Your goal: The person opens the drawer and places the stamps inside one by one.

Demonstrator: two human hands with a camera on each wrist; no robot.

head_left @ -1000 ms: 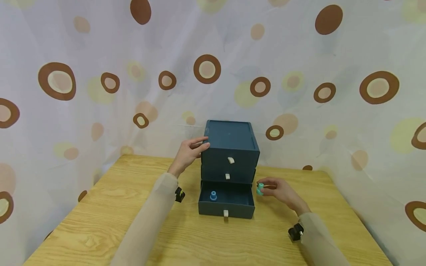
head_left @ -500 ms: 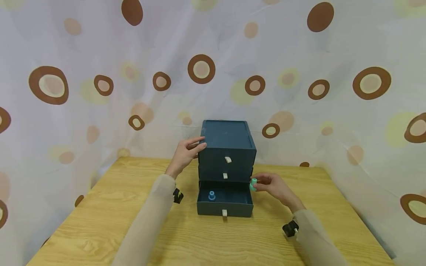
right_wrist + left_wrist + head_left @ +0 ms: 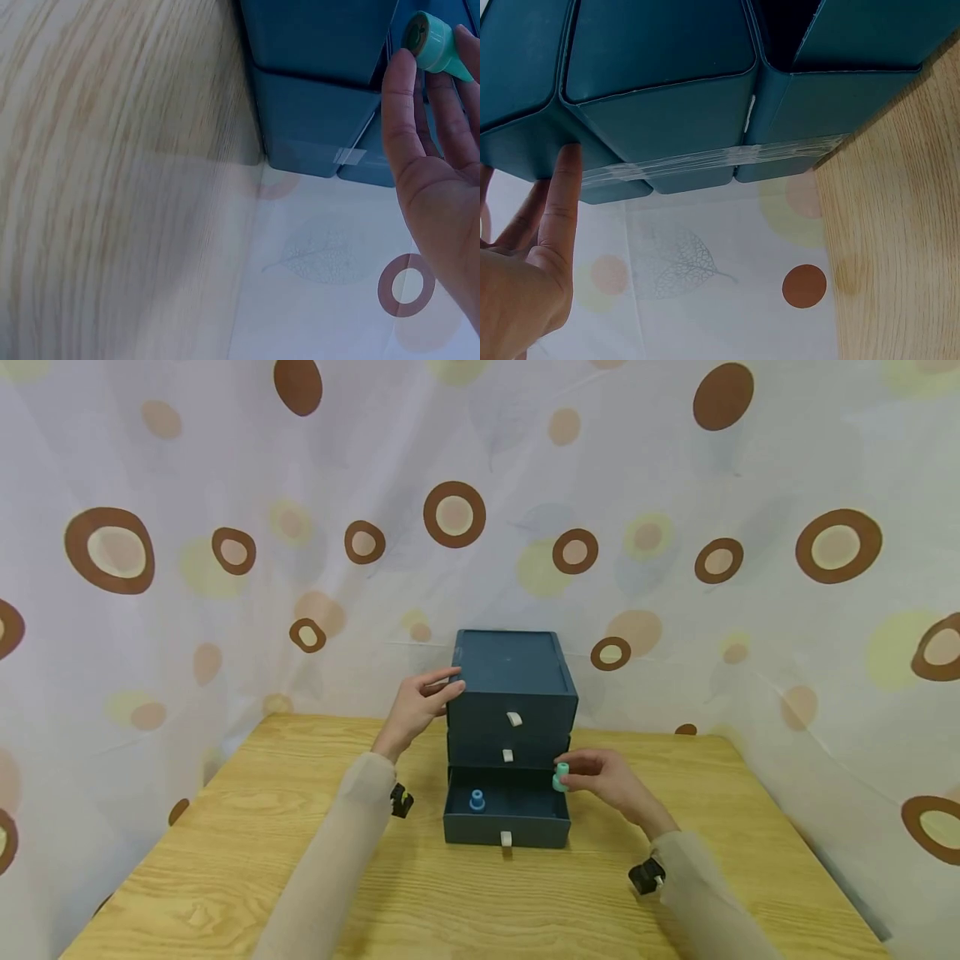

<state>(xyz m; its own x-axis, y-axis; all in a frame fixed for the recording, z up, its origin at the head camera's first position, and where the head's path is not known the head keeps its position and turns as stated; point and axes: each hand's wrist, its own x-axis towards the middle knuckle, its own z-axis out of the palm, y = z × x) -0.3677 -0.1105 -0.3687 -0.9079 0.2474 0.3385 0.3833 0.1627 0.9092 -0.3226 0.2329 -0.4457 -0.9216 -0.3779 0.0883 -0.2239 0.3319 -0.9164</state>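
A dark blue three-drawer desktop cabinet (image 3: 512,727) stands on the table, its bottom drawer (image 3: 507,832) pulled out. Inside that drawer, toward the left, a small blue stamp (image 3: 477,802) stands upright. My right hand (image 3: 611,783) pinches a mint-green stamp (image 3: 561,777) between thumb and fingers, over the drawer's right side. In the right wrist view this stamp (image 3: 435,46) turns its round, brownish face, with a mark on it, to the camera. My left hand (image 3: 417,706) rests against the cabinet's upper left side; in the left wrist view its fingers (image 3: 562,199) lie extended along that wall.
The wooden table (image 3: 300,827) reaches toward me and to both sides. Behind the cabinet hangs a patterned cloth (image 3: 637,468). White pull tabs (image 3: 513,719) mark the drawer fronts. Clear tape (image 3: 697,159) runs across the cabinet's side.
My right hand has moved left with the mint-green stamp, from beside the cabinet to over the open drawer's right edge. The left hand stays at the cabinet. The head view has shifted slightly.
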